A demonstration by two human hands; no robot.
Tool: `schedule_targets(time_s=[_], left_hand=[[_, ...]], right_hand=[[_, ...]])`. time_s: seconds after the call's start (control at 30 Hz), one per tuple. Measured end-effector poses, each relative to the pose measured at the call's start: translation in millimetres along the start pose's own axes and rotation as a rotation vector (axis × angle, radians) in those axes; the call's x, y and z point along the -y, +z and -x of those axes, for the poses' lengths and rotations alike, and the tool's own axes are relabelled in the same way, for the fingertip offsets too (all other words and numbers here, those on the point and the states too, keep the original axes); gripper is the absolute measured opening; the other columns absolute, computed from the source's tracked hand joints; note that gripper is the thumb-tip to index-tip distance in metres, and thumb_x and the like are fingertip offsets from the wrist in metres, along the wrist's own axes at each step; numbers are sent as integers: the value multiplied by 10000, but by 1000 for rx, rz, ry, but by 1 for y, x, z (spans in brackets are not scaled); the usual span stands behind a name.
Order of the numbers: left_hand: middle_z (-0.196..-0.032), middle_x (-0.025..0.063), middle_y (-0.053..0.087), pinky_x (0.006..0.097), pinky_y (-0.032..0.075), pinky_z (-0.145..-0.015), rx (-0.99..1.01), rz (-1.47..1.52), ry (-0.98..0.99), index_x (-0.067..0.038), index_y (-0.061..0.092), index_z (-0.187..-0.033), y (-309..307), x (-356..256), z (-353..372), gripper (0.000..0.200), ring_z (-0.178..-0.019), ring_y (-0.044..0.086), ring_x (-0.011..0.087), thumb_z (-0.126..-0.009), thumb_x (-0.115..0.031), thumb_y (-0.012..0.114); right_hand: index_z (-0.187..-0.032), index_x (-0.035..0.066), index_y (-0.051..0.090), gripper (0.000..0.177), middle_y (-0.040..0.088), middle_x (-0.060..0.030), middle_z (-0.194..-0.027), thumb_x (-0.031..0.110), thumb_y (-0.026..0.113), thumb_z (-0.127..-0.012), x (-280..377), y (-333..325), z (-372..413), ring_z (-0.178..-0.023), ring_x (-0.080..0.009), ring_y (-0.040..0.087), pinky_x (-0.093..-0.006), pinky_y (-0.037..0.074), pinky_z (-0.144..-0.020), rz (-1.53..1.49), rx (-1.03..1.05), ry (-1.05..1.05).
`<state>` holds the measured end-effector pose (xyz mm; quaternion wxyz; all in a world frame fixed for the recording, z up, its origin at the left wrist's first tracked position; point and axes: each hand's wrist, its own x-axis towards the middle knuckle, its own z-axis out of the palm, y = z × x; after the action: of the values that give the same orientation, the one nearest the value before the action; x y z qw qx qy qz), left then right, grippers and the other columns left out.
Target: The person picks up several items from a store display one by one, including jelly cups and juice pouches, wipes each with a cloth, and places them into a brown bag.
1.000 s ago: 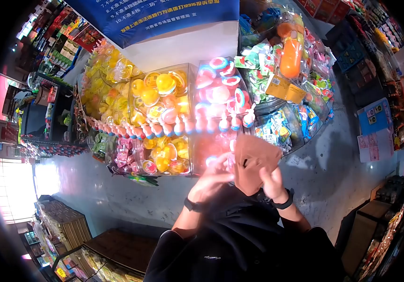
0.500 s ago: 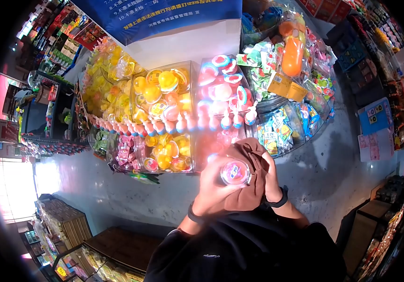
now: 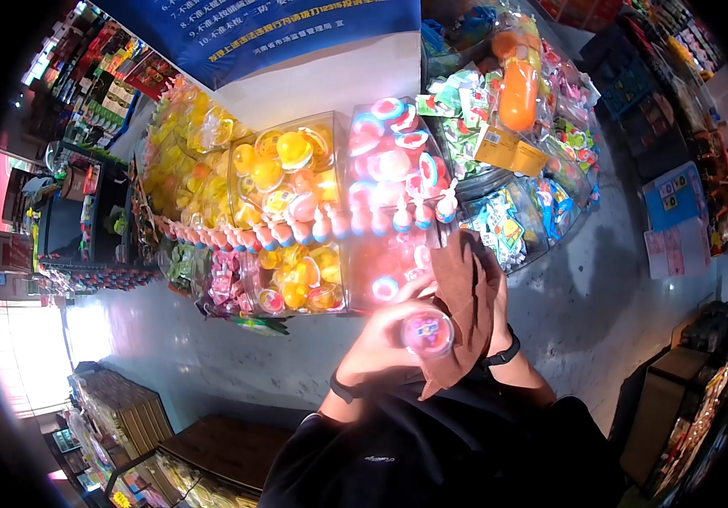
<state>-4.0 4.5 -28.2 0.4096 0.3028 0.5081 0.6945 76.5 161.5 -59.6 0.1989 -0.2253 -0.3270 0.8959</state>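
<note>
My left hand (image 3: 381, 339) is closed round a round clear container (image 3: 427, 335), its top facing the camera and a pink and purple design on it. Against its right side lies a brown cloth (image 3: 465, 296), bunched and hanging in folds. My right hand (image 3: 499, 317) grips the cloth from the right, its fingers largely hidden behind the fabric. Just beyond my hands, a clear bin holds pink and white round packs (image 3: 391, 161). A long row of small bottle-shaped items (image 3: 340, 225) with blue bases runs along the ledge.
Bins of yellow round packs (image 3: 296, 152) stand left of the pink ones. To the right are green packets (image 3: 461, 102), an orange bottle-shaped item (image 3: 518, 102) and blue packets (image 3: 499, 229). A blue sign (image 3: 304, 34) rises behind. Shelves (image 3: 681, 398) flank the grey floor (image 3: 575, 288).
The container has shifted slightly down in view. The brown cloth has opened out and now stands taller along the container's right side, covering more of my right hand. The view has shifted slightly.
</note>
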Motion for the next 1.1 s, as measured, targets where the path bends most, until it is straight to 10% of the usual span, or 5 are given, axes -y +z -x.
schedule_targets(time_s=[0.23,0.4,0.57,0.77,1.1], left_hand=[[-1088,85,545,293,461,-855,-498,123,-8,56,593,-1044,10,6,-10,446,-974,563,171,-746,-248,726],[-1089,76,525,275,508,-778,-571,-17,113,52,576,-1053,12,13,-15,511,-936,573,149,-748,-319,751],[-995,92,617,294,519,-753,-673,127,103,53,496,-1187,3,18,-8,681,-857,619,170,-728,-362,782],[-1140,117,499,319,443,-876,-939,-627,248,21,570,-1082,-17,9,-12,445,-1039,529,208,-720,-155,761],[-1062,166,532,366,445,-850,-364,-711,281,-2,524,-1140,15,12,-30,475,-991,547,325,-727,-114,732]], right_hand=[[-1232,18,407,488,475,-89,-1221,337,575,-903,-8,-3,12,-1155,-174,449,-328,331,-1005,-40,212,-107],[-1277,-43,398,549,520,-94,-1195,212,653,-863,0,5,14,-1118,-165,487,-319,375,-958,792,285,-485],[-1049,-25,605,215,625,3,-904,144,582,-917,-4,-18,0,-826,-54,539,-223,437,-755,424,106,-234],[-1301,74,433,505,548,-97,-1220,443,415,-956,15,-35,-6,-1081,-264,565,-408,466,-924,-383,12,276],[-1272,-62,497,611,348,-154,-1445,446,414,-944,-4,-18,10,-1333,-257,325,-372,212,-1101,213,366,-55]])
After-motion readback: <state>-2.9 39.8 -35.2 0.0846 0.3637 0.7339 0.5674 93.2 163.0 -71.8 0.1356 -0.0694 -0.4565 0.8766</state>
